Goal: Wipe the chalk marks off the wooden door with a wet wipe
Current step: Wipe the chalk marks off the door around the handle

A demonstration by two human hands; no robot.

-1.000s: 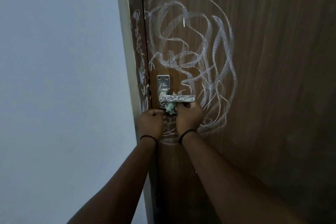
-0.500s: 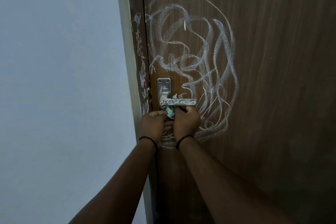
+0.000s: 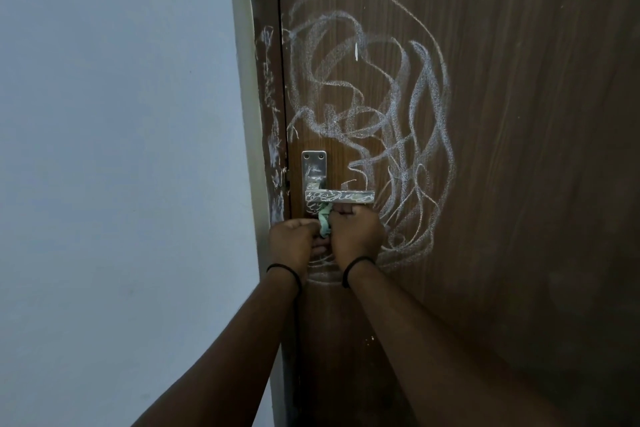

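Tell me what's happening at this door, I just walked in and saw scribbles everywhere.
A person is getting ready to clean chalk marks off the wooden door. Both hands are just below the metal handle: the right hand and left hand are working a crumpled green wet wipe between them. The scribbles on the door, frame edge and handle look unwiped.

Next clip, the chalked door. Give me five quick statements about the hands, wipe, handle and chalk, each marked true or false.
1. Both hands, left hand and right hand, are below the metal door handle. True.
2. The wet wipe is bunched between the hands. True.
3. The chalk marks are already wiped off the wooden door. False: large scribbles remain.
4. The handle is free of chalk. False: scribbles cover its lever.
5. Each wrist wears a dark band. True.
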